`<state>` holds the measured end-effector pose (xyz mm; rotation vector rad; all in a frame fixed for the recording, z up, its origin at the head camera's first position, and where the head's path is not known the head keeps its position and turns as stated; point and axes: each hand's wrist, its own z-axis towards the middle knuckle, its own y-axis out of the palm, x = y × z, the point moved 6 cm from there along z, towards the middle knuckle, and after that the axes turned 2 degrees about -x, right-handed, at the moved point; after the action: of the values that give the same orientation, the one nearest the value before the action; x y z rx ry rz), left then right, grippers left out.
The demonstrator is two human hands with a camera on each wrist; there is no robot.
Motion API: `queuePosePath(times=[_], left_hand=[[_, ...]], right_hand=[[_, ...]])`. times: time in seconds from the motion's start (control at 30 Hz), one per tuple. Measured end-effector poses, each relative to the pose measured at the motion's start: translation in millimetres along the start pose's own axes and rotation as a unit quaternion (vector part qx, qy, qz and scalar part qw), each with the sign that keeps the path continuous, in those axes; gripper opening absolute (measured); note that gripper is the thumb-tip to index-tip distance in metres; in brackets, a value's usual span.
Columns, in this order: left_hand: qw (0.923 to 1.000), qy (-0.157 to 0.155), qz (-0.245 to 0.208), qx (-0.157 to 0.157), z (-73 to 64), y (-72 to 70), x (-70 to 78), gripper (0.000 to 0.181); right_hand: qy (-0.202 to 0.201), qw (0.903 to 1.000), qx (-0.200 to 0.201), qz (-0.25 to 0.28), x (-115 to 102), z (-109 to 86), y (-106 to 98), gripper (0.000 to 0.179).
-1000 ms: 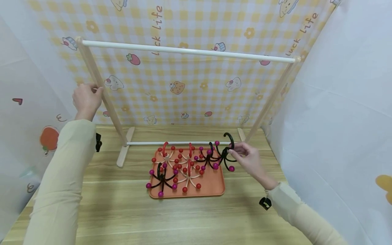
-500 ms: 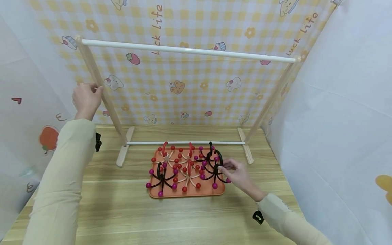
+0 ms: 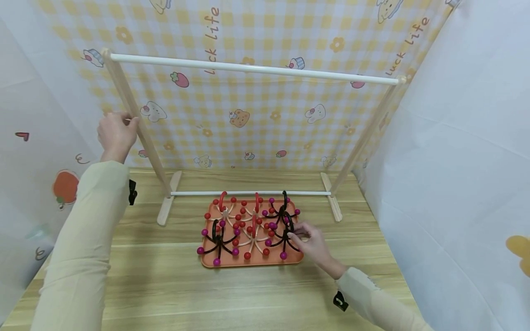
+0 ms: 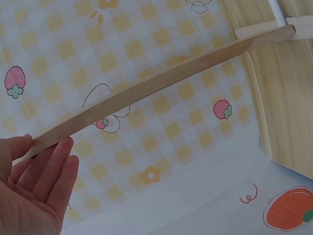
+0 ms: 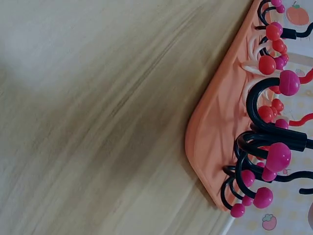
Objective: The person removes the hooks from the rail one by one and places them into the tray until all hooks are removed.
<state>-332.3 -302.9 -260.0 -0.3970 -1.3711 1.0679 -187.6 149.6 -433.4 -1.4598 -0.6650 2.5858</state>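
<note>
My right hand (image 3: 312, 243) pinches the stem of a black claw hook (image 3: 285, 237) with magenta ball tips, at the front right of an orange tray (image 3: 271, 260). In the right wrist view, that black claw hook (image 5: 288, 138) stands upright over the tray; the hand itself is out of that view. Beside it on the tray are a cream claw hook (image 3: 254, 239) with a red top and another black claw hook (image 3: 218, 239). Far to the left, my left hand (image 3: 117, 133) grips the wooden post (image 4: 161, 86) of a rack between thumb and fingers.
Behind the tray stands the rack, with a white top bar (image 3: 248, 68) and a white lower bar (image 3: 194, 193). Two cream-and-red hooks (image 3: 225, 214) and a black hook (image 3: 282, 213) fill the tray's back row. A wooden table (image 3: 174, 285) lies beneath; checked cloth hangs behind.
The black claw hook in my right hand has moved left and down, from beyond the tray's right edge to its front right corner. My left hand has stayed on the post.
</note>
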Motion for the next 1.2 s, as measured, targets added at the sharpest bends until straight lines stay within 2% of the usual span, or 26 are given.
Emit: queuePosePath(times=[0.1, 0.4, 1.03, 1.2], left_hand=[[1.0000, -0.003, -0.004, -0.002, 0.1, 0.2, -0.7, 0.042], [1.0000, -0.003, -0.002, -0.003, -0.8, 0.4, 0.5, 0.042], [1.0000, -0.005, -0.006, -0.004, -1.1, -0.9, 3.0, 0.042], [1.0000, -0.005, -0.006, -0.003, -1.4, -0.8, 2.2, 0.042]], right_hand=[[-0.008, 1.0000, 0.003, 0.001, 2.9, -1.8, 1.9, 0.012], [0.010, 0.9999, 0.011, -0.003, 12.4, -10.5, 3.3, 0.012], [-0.038, 0.9970, 0.022, -0.063, 8.1, -19.3, -2.5, 0.016], [-0.036, 0.9950, 0.030, -0.088, 27.6, -22.1, -0.1, 0.019]])
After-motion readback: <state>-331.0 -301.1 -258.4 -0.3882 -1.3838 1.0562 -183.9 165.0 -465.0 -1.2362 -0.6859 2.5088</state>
